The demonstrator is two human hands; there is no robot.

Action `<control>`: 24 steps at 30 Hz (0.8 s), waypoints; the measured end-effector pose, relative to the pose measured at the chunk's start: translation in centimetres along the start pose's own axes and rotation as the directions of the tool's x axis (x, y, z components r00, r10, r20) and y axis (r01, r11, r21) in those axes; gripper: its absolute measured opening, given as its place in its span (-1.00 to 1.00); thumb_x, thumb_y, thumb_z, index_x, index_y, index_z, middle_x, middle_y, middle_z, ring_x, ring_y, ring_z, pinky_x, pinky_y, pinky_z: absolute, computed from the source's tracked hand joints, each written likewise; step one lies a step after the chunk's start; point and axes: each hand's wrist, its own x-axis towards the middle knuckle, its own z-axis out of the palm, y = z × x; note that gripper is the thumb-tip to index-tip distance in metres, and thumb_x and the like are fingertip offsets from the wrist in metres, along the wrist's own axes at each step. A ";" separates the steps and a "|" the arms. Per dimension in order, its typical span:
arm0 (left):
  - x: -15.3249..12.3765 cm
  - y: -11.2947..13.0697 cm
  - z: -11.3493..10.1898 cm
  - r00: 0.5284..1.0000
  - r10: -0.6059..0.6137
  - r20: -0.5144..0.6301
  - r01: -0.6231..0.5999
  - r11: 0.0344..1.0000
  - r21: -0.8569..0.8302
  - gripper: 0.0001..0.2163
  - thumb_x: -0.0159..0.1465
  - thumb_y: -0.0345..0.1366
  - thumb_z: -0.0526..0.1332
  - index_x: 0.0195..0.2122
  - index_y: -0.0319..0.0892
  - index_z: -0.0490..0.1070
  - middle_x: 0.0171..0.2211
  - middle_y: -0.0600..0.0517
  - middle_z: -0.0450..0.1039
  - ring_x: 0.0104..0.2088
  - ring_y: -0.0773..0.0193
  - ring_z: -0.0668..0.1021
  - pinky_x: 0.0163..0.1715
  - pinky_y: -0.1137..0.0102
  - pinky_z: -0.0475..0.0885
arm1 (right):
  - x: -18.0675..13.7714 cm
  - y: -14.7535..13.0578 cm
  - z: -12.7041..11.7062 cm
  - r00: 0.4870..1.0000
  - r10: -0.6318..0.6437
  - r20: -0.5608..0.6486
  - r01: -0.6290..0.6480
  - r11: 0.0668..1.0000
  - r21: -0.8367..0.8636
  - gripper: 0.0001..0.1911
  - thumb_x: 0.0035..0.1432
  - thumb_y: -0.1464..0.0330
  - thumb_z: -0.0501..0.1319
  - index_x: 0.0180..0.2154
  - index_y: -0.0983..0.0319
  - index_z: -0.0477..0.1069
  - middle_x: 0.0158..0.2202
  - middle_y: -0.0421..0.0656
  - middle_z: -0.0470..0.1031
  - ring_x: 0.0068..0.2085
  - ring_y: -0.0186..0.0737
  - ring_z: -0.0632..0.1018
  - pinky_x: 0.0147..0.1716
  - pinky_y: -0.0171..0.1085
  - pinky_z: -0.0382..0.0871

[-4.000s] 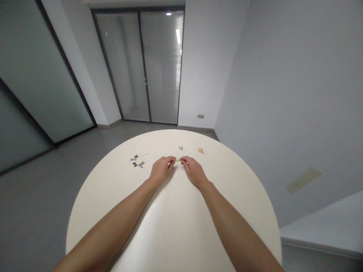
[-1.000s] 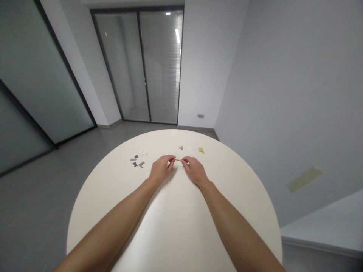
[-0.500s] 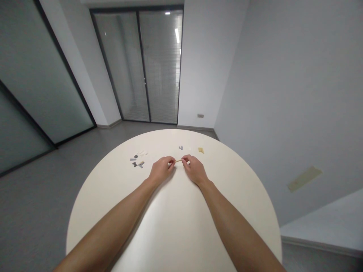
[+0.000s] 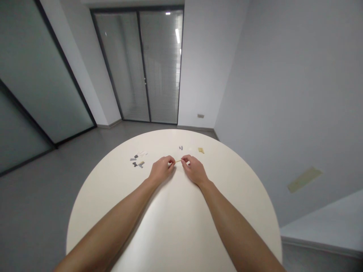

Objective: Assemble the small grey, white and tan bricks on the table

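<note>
A short, thin yellowish strip [image 4: 178,161] spans the gap between my two hands, just above the white round table [image 4: 176,219]. My left hand [image 4: 163,168] pinches its left end between thumb and fingers. At the other end, my right hand [image 4: 194,168] grips it the same way. The fingertips hide both ends, and the strip is too small to name more closely. Beyond the hands lie two small grey pieces [image 4: 180,148]. A yellow piece [image 4: 200,150] rests to the right of them, past my right hand.
Left of my left hand are several small dark and grey pieces [image 4: 135,164] and some white bits [image 4: 142,153]. Behind the table stands a dark-framed glass door [image 4: 144,68]. A tape-like yellowish strip [image 4: 304,179] is on the right wall.
</note>
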 end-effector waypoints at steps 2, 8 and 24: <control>0.0 -0.1 0.0 1.000 0.007 -0.001 -0.007 1.000 0.000 -0.88 0.30 -0.32 0.16 -0.20 -0.08 0.47 -0.20 0.03 0.58 -0.18 0.18 0.57 -0.22 0.35 0.39 | 0.0 0.0 0.0 1.000 -0.004 0.003 0.004 1.000 0.002 -0.86 0.32 0.30 0.14 -0.16 0.15 0.44 -0.20 -0.17 0.56 -0.16 -0.23 0.53 -0.18 -0.28 0.36; 0.0 -0.1 0.1 1.000 0.008 0.011 -0.008 1.000 0.003 -0.89 0.29 -0.32 0.17 -0.20 -0.08 0.47 -0.19 0.03 0.59 -0.16 0.17 0.57 -0.21 0.35 0.39 | -0.1 -0.1 0.0 1.000 -0.010 -0.001 0.010 1.000 0.005 -0.85 0.33 0.30 0.14 -0.13 0.14 0.44 -0.20 -0.17 0.57 -0.16 -0.22 0.54 -0.18 -0.27 0.37; 0.0 -0.1 0.1 1.000 0.031 -0.004 -0.031 0.999 -0.041 -0.88 0.30 -0.29 0.18 -0.18 -0.06 0.48 -0.18 0.05 0.59 -0.16 0.19 0.57 -0.19 0.35 0.40 | 0.0 0.4 0.3 1.000 -0.002 0.031 0.002 1.000 0.005 -0.83 0.33 0.36 0.12 -0.08 0.14 0.42 -0.14 -0.16 0.56 -0.14 -0.23 0.54 -0.15 -0.27 0.40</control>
